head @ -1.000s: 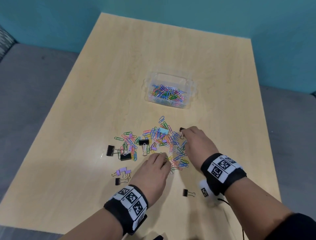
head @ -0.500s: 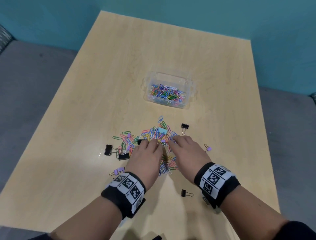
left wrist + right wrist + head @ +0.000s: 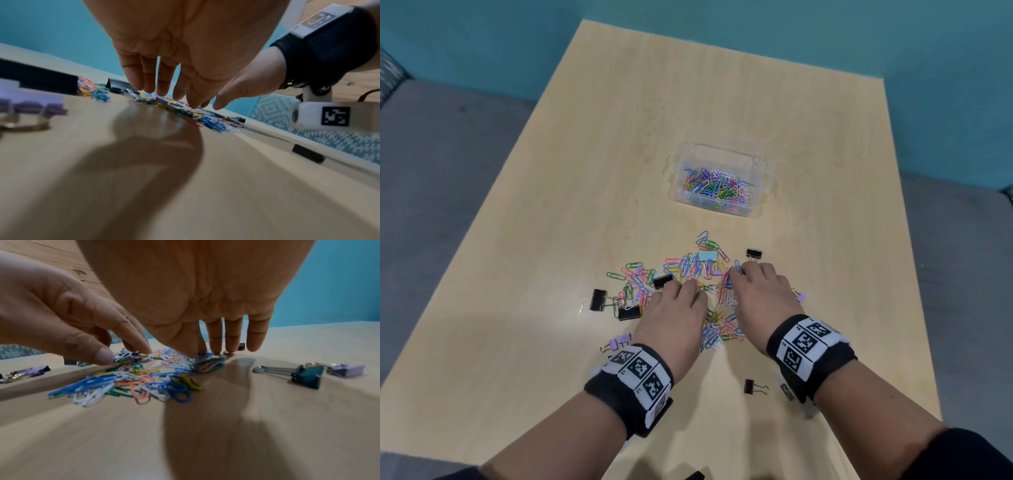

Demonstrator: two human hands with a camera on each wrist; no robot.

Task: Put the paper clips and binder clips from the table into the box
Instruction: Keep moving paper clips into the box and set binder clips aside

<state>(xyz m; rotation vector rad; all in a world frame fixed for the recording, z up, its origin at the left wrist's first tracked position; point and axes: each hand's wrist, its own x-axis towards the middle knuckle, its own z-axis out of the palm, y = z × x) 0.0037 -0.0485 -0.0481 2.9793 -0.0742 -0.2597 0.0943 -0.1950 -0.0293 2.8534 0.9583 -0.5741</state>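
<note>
A heap of coloured paper clips [image 3: 698, 281] lies on the wooden table [image 3: 585, 171], with black binder clips [image 3: 754, 253] and purple binder clips [image 3: 619, 342] scattered around it. The clear plastic box [image 3: 717, 185] stands beyond the heap and holds many paper clips. My left hand [image 3: 685, 287] rests its straight fingertips on the left of the heap, next to a black binder clip [image 3: 662, 281]. My right hand [image 3: 739, 274] presses its fingertips on the right of the heap. In the wrist views the left hand [image 3: 174, 95] and right hand [image 3: 218, 352] point down onto the clips, holding nothing.
A black binder clip [image 3: 751, 387] lies near my right wrist, and a small purple one [image 3: 800, 296] is right of my right hand. Two black clips [image 3: 599, 299] sit left of the heap. Grey floor and a teal wall surround the table.
My right hand has drawn back from the black binder clip at the far right onto the heap. My left hand has slid forward onto the heap beside it.
</note>
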